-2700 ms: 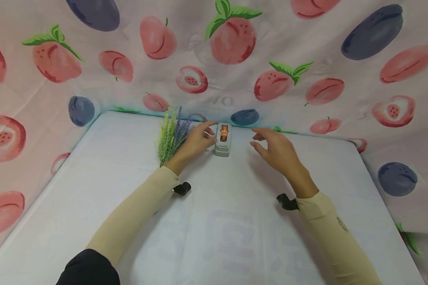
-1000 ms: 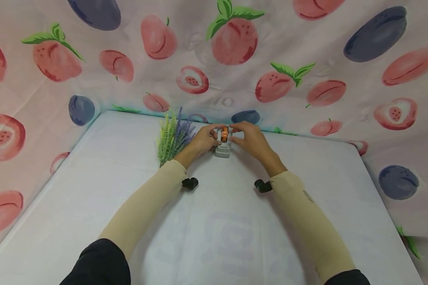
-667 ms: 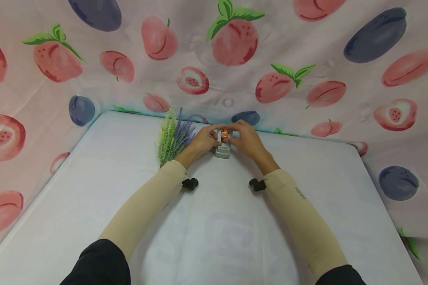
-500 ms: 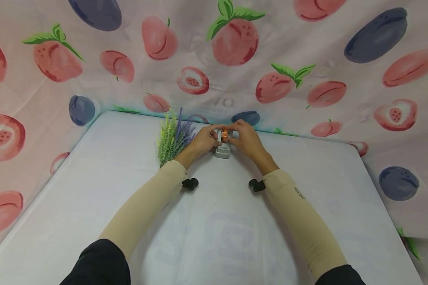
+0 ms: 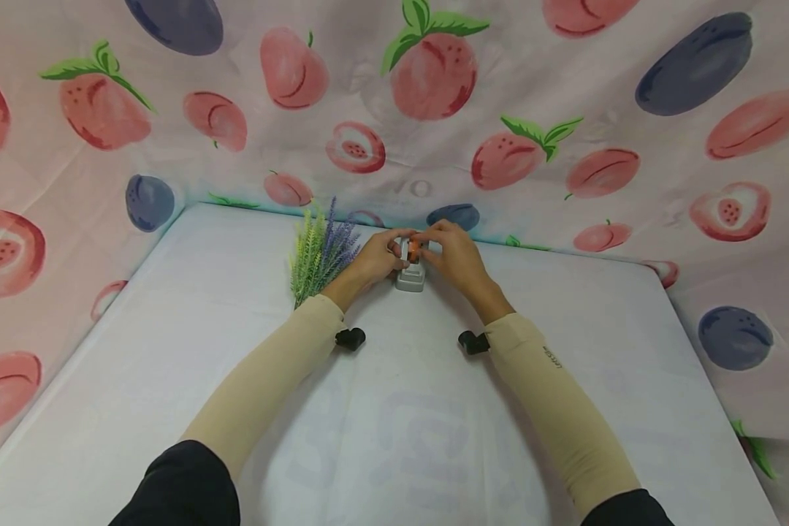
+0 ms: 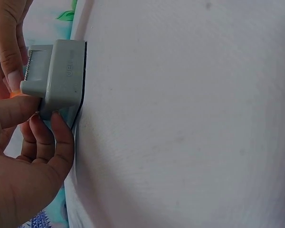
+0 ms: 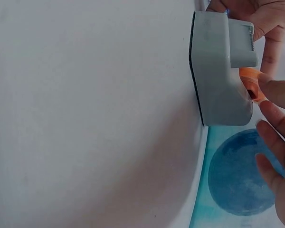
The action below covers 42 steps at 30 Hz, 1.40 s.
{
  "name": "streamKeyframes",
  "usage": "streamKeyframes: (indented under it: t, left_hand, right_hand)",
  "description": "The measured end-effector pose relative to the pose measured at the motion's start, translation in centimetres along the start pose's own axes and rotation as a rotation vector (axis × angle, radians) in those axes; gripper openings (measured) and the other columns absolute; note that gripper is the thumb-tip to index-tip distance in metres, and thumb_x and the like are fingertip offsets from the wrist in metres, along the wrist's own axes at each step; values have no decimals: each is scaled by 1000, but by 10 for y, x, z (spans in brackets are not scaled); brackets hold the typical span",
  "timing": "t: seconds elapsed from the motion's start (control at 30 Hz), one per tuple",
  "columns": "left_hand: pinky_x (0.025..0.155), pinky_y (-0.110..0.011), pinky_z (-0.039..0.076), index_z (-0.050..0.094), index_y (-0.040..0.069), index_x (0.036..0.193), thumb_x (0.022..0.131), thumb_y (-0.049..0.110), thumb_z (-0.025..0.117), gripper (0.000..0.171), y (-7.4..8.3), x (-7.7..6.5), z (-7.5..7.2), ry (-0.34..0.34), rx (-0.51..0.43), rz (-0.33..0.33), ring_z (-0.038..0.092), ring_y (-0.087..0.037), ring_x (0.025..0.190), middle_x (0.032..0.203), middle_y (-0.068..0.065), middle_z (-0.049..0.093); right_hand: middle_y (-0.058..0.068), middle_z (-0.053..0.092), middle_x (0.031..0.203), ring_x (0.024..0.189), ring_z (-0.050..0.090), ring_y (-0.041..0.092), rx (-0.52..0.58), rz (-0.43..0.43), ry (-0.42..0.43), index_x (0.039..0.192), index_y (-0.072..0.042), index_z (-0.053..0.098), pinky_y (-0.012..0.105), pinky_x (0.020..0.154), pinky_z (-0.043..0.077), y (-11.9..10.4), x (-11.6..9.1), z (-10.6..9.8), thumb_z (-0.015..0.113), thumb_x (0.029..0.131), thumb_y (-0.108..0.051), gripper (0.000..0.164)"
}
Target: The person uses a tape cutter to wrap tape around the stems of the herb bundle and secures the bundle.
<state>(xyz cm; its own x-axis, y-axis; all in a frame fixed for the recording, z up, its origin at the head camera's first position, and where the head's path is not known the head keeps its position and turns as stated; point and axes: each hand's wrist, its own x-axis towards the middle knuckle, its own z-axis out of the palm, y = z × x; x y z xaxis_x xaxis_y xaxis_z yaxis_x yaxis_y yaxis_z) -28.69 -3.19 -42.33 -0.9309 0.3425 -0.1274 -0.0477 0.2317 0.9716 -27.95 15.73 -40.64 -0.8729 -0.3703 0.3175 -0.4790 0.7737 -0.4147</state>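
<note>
A grey tape dispenser (image 5: pixel 410 280) stands at the back middle of the white table, with a serrated cutter at its near end in the left wrist view. An orange tape core (image 7: pixel 250 75) sits in its slot, partly raised beside the rim. My left hand (image 5: pixel 372 260) grips the dispenser from its left side, thumb near the cutter end and fingers curled along the body. From the right, my right hand (image 5: pixel 459 257) pinches the orange core between thumb and index finger, the other fingers loosely bent. The fingers hide much of the slot in the head view.
A bunch of yellow-green and purple artificial lavender (image 5: pixel 322 252) lies just left of my left hand, partly behind that wrist. A fruit-printed curtain (image 5: pixel 427 139) rises directly behind the table's back edge. The white tabletop (image 5: pixel 394 409) stretches toward me.
My right hand has come in from the right and taken hold of the orange core. My left hand has shifted right onto the dispenser. Over the last half second both hands barely move.
</note>
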Motion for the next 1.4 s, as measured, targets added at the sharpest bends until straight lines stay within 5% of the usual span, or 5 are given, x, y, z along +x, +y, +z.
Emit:
streamKeyframes:
  t: [0.27,0.83,1.4]
  left_hand:
    - [60,-32,42,55,19,148,93,-10,65,63,0,0,0,-5,-25,-25,42,-17,70,90,-7,46]
    - [62,-34,42,57,20,145,94,-9,64,59,1,0,-1,-9,-29,-18,42,-17,69,89,-8,46]
    - [64,-35,45,54,18,147,92,-11,65,63,0,0,0,-5,-34,-30,46,-18,72,93,-8,46]
  right_hand:
    - [9,65,114,104,58,28,-9,30,-21,127,-12,73,43,82,50,1,0,2,77,92,-22,37]
    - [7,68,105,96,59,27,-12,-24,77,113,-11,79,41,79,51,2,-2,4,82,87,-19,28]
    - [14,57,117,107,47,30,-17,94,-87,130,-13,71,47,91,45,7,6,3,84,85,-27,49]
